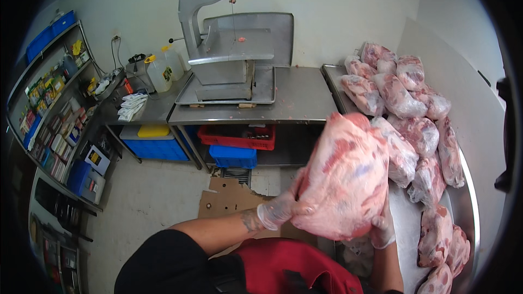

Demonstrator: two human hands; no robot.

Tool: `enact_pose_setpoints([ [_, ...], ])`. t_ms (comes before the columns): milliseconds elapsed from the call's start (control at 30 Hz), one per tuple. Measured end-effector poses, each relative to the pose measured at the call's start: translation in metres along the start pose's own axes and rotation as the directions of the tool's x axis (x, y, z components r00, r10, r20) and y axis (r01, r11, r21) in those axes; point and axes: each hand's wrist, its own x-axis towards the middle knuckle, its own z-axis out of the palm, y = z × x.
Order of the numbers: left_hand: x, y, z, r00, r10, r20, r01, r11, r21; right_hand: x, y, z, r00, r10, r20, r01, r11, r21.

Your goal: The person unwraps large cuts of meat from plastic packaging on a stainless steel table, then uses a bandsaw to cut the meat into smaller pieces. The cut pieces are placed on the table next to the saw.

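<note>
Between my gloved hands I hold up a large raw cut of meat (345, 179), pink with pale fat, unwrapped and blurred at its edges. My left hand (288, 208) grips its lower left side, and my right hand (382, 224) its lower right side; some fingers are hidden by the meat. Both hands wear thin clear gloves. Just to the right lie several plastic-wrapped cuts of meat (398, 94), piled on a metal tray and further down along the right. Several more pieces (435, 237) lie at the lower right on a pale surface (408, 228).
A meat band saw (222, 77) stands in a tray on the steel table (302, 94), with a small meat scrap (242, 39) on its plate. Under the table are a red crate (237, 139) and a blue bin (233, 157). Packed shelves (61, 102) stand left; cardboard (224, 198) covers some floor.
</note>
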Motion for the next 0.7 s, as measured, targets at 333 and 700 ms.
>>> enact_pose_setpoints([
  [333, 0.047, 0.166, -0.089, 0.935, 0.299, -0.191, -0.274, 0.95, 0.147, 0.227, -0.012, 0.114, 0.933, -0.131, 0.334, 0.107, 0.99, 0.089],
  [700, 0.117, 0.274, -0.249, 0.838, 0.377, -0.394, -0.297, 0.922, 0.249, 0.476, 0.046, 0.221, 0.796, -0.045, 0.604, -0.062, 0.986, 0.155],
])
